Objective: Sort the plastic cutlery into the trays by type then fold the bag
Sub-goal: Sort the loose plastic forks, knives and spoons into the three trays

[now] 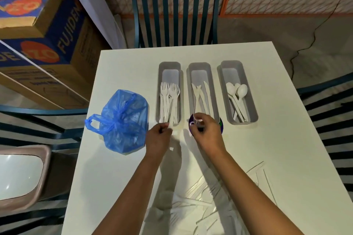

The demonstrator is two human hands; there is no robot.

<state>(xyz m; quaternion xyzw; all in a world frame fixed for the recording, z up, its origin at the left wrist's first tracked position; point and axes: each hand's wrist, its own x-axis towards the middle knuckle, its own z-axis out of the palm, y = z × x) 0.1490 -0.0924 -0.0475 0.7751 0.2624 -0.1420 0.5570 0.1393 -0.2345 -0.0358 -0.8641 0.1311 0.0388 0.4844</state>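
The left hand (158, 135) pinches a fork (170, 113) over the fork tray (160, 89), matching type. The right hand (205, 129) has its grip clamped on a knife (194, 112) at the knife tray (208, 68).

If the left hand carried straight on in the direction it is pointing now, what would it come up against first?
Most likely the near end of the fork tray, just beyond the left hand, which pinches a white piece of cutlery already reaching into it. Height above the tray rim is hard to judge from this view.

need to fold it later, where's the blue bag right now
In the head view the blue bag lies on the white table, left of the fork tray and just beyond the left hand.
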